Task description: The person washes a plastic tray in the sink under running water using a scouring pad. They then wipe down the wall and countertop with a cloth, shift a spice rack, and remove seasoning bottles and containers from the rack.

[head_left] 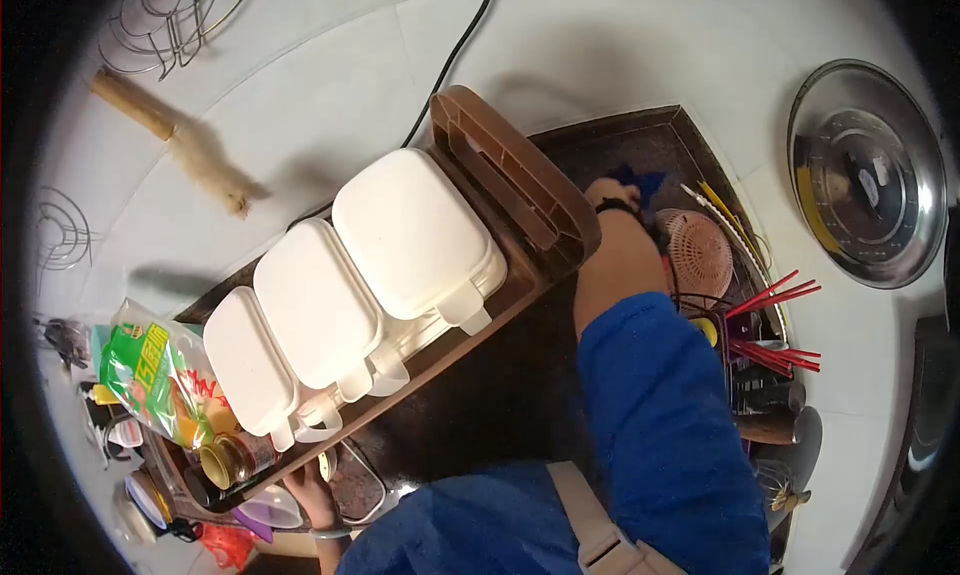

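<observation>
A brown rack (440,372) carries three seasoning boxes with white lids (420,235) and sits at a slant across the view. My left hand (308,487) grips its lower edge near the left end, with the fingertips hidden under the rack. At the back corner of the dark counter, my right hand (612,193) is closed on a crumpled blue cloth (648,183), partly hidden by the hand. Beside that wrist stands a pinkish woven-looking basket (697,253). A small jar (222,463) and a green-and-white food packet (150,365) are at the rack's left end.
Red chopsticks (775,295) stick out of a holder on the right, near a cleaver (775,427) and a whisk (780,490). A steel lid (868,175) is on the right wall. A black cable (450,65) runs down behind the rack. A brush (200,160) hangs upper left.
</observation>
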`<action>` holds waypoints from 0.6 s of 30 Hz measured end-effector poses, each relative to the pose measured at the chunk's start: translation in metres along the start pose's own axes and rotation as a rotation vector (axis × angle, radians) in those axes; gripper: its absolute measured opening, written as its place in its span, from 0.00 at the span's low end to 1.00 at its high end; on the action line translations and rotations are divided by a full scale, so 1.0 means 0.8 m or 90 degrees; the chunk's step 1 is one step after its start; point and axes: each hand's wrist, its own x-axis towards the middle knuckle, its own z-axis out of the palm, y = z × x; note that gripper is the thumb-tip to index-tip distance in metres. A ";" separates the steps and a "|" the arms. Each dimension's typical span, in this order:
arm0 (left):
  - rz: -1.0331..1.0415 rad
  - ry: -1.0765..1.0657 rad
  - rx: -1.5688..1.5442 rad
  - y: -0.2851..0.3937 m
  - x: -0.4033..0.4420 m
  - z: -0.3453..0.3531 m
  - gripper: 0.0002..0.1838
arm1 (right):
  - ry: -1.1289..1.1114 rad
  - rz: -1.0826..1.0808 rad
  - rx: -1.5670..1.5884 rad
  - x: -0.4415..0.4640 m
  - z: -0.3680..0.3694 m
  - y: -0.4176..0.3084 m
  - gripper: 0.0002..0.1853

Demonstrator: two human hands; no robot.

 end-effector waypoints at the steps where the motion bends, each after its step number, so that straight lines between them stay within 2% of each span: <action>1: 0.034 -0.006 0.036 -0.006 0.004 -0.001 0.17 | -0.036 0.015 0.066 -0.006 0.012 -0.007 0.26; 2: 0.066 -0.017 0.077 -0.012 0.008 -0.006 0.22 | -0.042 0.022 0.069 -0.009 0.019 -0.012 0.26; 4: 0.084 -0.050 0.043 -0.039 0.023 -0.025 0.23 | -0.097 -0.085 0.013 -0.011 0.025 -0.021 0.26; 6: 0.100 -0.054 -0.005 -0.049 0.029 -0.029 0.25 | -0.102 -0.235 0.098 -0.023 0.009 -0.019 0.27; 8: 0.153 -0.094 0.024 -0.027 0.023 -0.013 0.26 | -0.159 -0.327 0.396 0.006 0.038 -0.031 0.28; 11: 0.172 -0.067 0.024 -0.018 0.018 -0.005 0.26 | -0.134 -0.302 0.379 -0.127 0.016 -0.045 0.30; 13: 0.185 -0.069 0.009 -0.026 0.028 -0.009 0.25 | -0.119 -0.295 0.334 -0.147 0.032 -0.046 0.31; 15: 0.179 -0.066 -0.002 -0.033 0.040 -0.013 0.24 | -0.205 -0.377 0.184 -0.170 0.041 -0.029 0.32; 16: 0.167 -0.068 0.002 -0.033 0.042 -0.015 0.26 | -0.202 -0.377 0.184 -0.175 0.044 -0.024 0.32; 17: 0.207 -0.065 0.040 -0.036 0.042 -0.016 0.27 | -0.220 -0.312 0.261 -0.179 0.049 -0.021 0.31; 18: 0.247 -0.062 0.077 -0.025 0.036 -0.007 0.28 | -0.213 -0.320 0.222 -0.186 0.051 -0.017 0.28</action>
